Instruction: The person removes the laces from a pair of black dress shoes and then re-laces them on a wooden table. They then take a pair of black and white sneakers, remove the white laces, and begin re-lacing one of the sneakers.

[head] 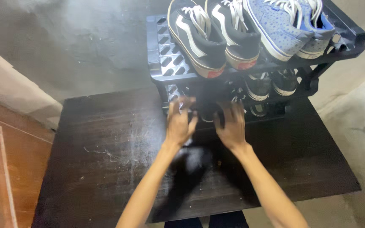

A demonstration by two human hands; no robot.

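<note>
Both of my hands reach forward to the lower shelves of a black plastic shoe rack (161,63). My left hand (179,120) has its fingers spread, blurred by motion, at the rack's lower left front. My right hand (232,124) is beside it, fingers apart, close to dark shoes (210,112) on a low shelf. Whether either hand grips anything is unclear. On the top shelf sit two black sneakers with white stripes (199,36) and two blue sneakers (284,25). More dark sneakers (258,86) stand on the middle shelf.
The rack stands on a dark scratched wooden board (106,143) lying on a grey concrete floor (360,126). A reddish-brown wooden surface (5,169) lies at the left. A grey wall (64,38) rises behind.
</note>
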